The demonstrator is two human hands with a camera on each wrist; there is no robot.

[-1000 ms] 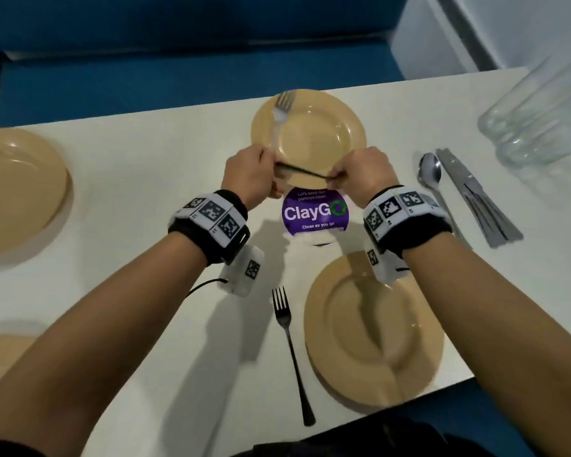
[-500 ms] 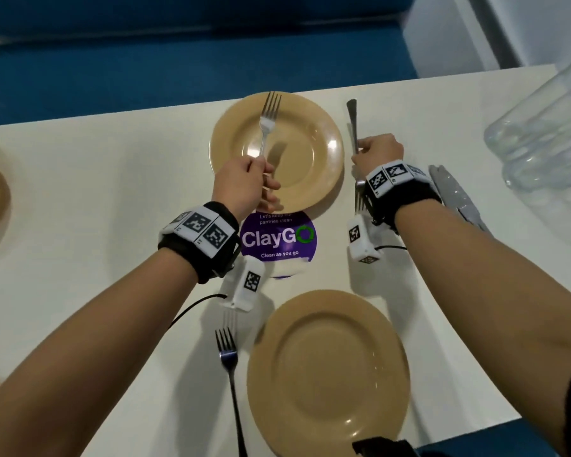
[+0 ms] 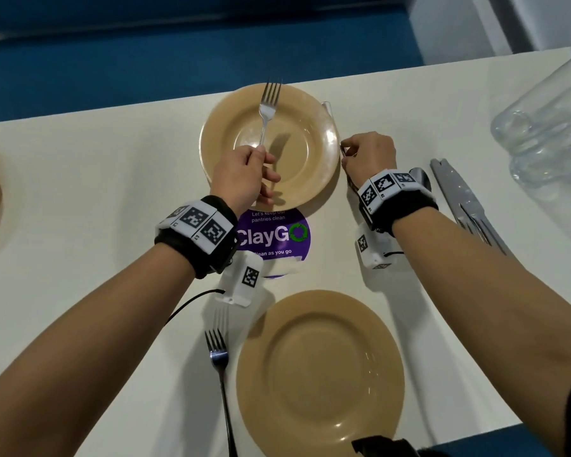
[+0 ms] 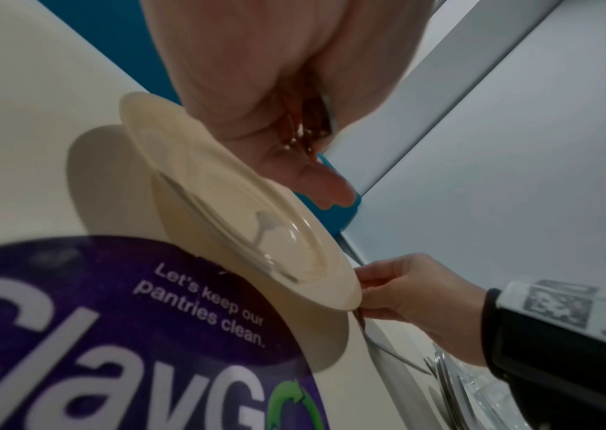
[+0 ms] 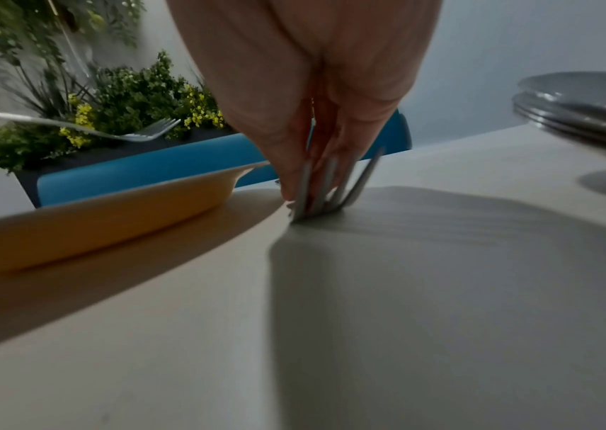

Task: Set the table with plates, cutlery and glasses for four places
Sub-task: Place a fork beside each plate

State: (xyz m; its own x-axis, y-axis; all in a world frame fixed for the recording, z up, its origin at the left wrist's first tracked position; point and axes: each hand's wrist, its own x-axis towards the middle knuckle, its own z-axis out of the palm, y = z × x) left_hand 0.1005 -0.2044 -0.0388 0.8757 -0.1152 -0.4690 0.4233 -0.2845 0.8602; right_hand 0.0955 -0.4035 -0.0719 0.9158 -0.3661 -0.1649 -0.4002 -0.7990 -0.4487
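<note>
The right hand (image 3: 368, 153) lays a silver metal fork (image 5: 334, 186) on the bench just right of the far round tan plate (image 3: 314, 179). The left hand (image 3: 241, 179) grips another silver fork (image 3: 267, 113) above that plate; I think it goes to another place next.

Purple sticker (image 3: 272, 237) on table: "ClayGo", "Let's keep our pantries clean"

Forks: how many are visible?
3. Raised fork in the left hand over the far plate; second fork in the right hand beside it; third fork left of the near plate. Cutlery pile may hide more.
</note>
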